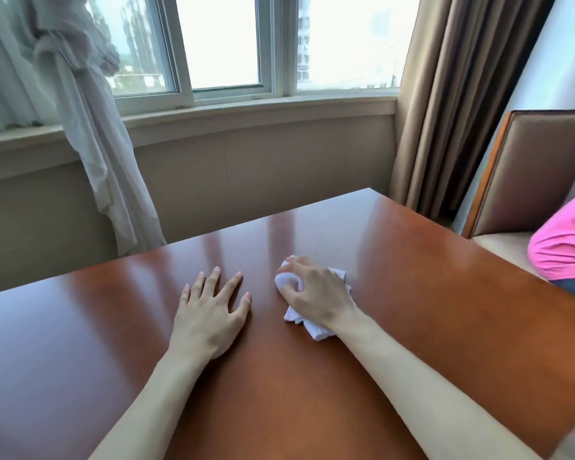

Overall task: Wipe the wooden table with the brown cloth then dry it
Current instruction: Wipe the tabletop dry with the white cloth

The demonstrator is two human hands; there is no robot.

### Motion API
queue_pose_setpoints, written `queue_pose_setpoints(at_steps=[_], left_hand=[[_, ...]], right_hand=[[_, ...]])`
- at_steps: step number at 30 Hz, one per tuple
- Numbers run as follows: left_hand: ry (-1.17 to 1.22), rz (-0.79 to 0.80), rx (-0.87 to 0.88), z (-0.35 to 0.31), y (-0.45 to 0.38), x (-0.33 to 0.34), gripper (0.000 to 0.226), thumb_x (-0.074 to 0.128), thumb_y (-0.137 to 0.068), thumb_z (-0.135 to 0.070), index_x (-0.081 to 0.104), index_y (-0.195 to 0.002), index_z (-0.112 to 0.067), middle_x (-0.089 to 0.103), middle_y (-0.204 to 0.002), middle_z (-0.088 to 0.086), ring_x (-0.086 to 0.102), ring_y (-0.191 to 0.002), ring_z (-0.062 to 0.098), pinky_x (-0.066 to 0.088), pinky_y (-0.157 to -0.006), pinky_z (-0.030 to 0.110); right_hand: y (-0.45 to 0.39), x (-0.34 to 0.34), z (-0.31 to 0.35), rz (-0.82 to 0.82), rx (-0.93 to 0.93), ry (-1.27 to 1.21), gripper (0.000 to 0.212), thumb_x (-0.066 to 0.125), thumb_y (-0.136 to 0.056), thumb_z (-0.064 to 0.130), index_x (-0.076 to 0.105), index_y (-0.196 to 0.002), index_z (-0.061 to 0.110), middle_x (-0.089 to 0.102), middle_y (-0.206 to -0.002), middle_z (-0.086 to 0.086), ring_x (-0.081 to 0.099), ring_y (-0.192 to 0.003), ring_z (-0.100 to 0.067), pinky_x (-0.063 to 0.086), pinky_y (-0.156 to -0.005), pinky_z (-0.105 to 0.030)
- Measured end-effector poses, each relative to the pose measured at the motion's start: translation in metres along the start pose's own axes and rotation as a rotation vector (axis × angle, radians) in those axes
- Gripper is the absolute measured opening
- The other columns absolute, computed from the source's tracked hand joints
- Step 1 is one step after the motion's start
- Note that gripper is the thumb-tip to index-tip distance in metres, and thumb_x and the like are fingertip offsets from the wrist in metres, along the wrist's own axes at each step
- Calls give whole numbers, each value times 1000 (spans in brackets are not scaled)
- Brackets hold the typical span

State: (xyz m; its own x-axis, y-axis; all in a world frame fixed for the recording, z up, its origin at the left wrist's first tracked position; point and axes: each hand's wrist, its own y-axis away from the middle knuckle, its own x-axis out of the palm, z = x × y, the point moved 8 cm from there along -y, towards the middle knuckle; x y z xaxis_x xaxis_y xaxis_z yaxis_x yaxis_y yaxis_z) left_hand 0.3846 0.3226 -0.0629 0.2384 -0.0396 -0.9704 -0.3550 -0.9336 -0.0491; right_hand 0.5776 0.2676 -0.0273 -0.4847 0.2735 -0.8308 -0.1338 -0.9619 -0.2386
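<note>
You are leaning over the glossy wooden tabletop [412, 277], bracing with your left hand [210, 313], its fingers [213, 277] spread wide and flat just beside the work. Your right hand [316, 293] is holding a crumpled white cloth [312, 328] mid-tabletop, fingers curled around it; no brown cloth is showing, so this is likely the drying step. Be keeping even pressure and overlapping strokes out to the edges.
</note>
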Motion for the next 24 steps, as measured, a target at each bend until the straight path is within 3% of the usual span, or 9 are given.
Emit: queue_pose_setpoints(at_steps=[4, 7, 14, 18, 22, 24], left_hand=[[-9, 17, 18, -3, 1, -2, 61, 22, -99, -63, 16, -158, -46, 8, -169, 0, 1, -156, 23, 2, -125, 46], [-10, 6, 29, -5, 2, -3, 61, 22, -100, -62, 17, -158, -44, 9, -169, 1, 2, -155, 24, 2, -125, 47], [19, -50, 34, -3, 4, -4, 61, 22, -97, -66, 22, -155, -48, 13, -168, -2, 4, -155, 20, 3, -126, 43], [23, -94, 17, -2, 6, -7, 71, 17, -87, -70, 26, -154, -50, 17, -167, -7, 6, -155, 15, 5, -126, 39], [19, -89, 7, 1, -2, -1, 71, 18, -86, -71, 28, -153, -51, 18, -167, -8, 6, -155, 14, 4, -126, 38], [29, -80, -8, 3, -4, -1, 70, 19, -86, -71, 28, -152, -51, 18, -167, -8, 7, -155, 15, 6, -126, 38]], right_hand=[[59, -11, 12, -24, -24, 0, 32, 55, -92, 33, 68, -122, 34, 54, -143, 20, 47, -132, -1, 32, -93, -19], [51, -11, 8, -51, 13, -11, 29, 55, -90, 34, 68, -116, 36, 56, -138, 21, 54, -126, -5, 41, -96, -27], [-69, 5, -22, -99, 55, 26, 34, 51, -91, 28, 72, -116, 34, 61, -134, 15, 60, -119, -17, 38, -87, -28], [-160, 12, -41, -138, 146, 47, 25, 48, -88, 21, 68, -79, 32, 68, -115, 2, 60, -106, -29, 36, -76, -30], [-213, 24, -58, -160, 205, 54, 30, 48, -86, 19, 76, -93, 27, 71, -104, -2, 62, -100, -31, 44, -78, -33], [-209, 25, -52, -138, 192, 51, 28, 47, -87, 19, 75, -89, 24, 71, -102, -3, 61, -98, -32, 43, -77, -33]])
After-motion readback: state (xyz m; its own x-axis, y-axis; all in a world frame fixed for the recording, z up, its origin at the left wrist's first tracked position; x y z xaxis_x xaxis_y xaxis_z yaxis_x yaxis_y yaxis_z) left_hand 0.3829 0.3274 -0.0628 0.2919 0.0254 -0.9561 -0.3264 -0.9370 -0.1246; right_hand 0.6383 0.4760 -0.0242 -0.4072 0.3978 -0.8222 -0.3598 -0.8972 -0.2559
